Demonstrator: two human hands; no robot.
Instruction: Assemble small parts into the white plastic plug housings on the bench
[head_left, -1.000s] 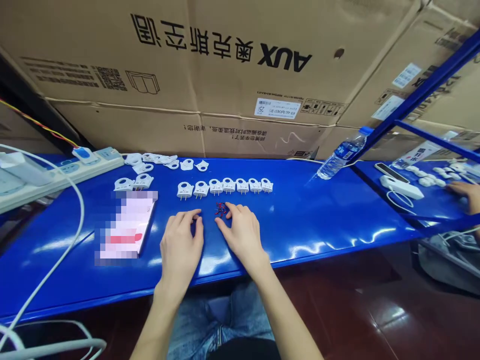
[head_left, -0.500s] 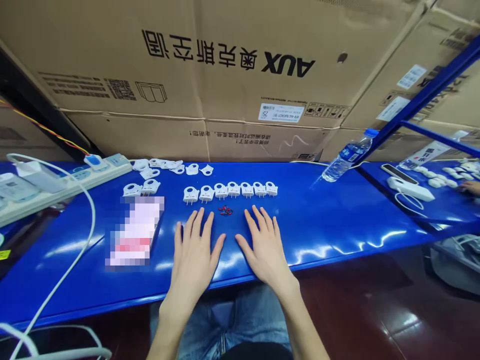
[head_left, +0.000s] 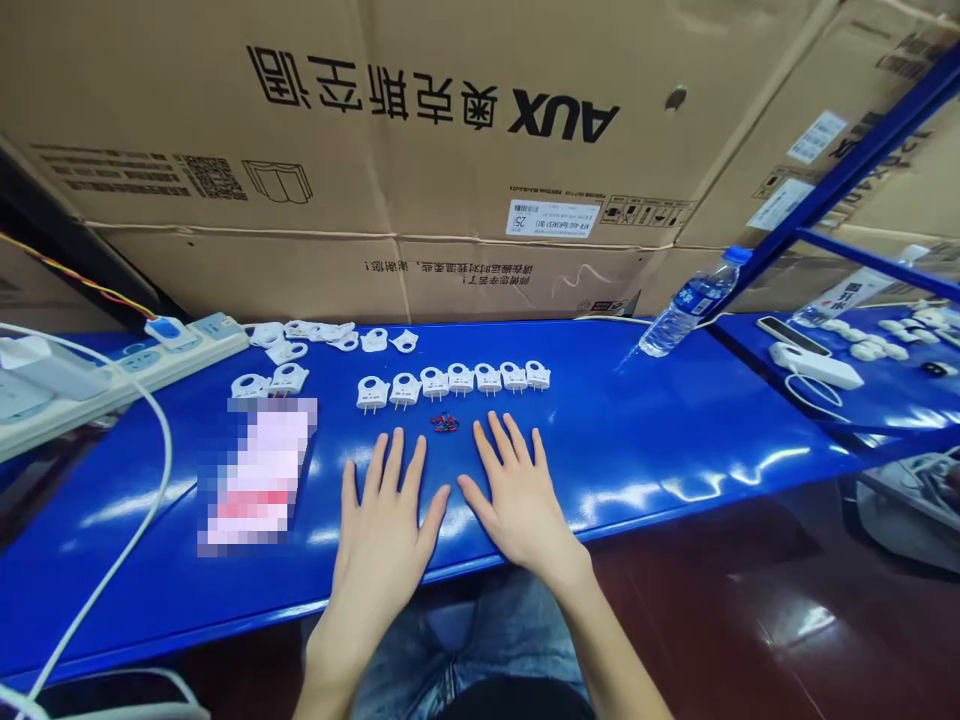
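Seven white plastic ring-topped plugs [head_left: 461, 384] in a row, two similar white pieces [head_left: 291, 386] to their left; one bare left hand [head_left: 384, 530], one bare right hand [head_left: 525, 508]; two clear plastic bottles [head_left: 691, 305]; red-and-black bits [head_left: 446, 425] too small to count.

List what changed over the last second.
The right hand has drawn rightward from the red and black pieces; both it and the left hand, curled before, are spread, palms down. The co-worker's hand no longer shows beside the far white pieces. The white plugs and bottle stayed.

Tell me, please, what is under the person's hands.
Blue table shows between the spread fingers of the left hand and right hand; anything beneath either hand is covered.
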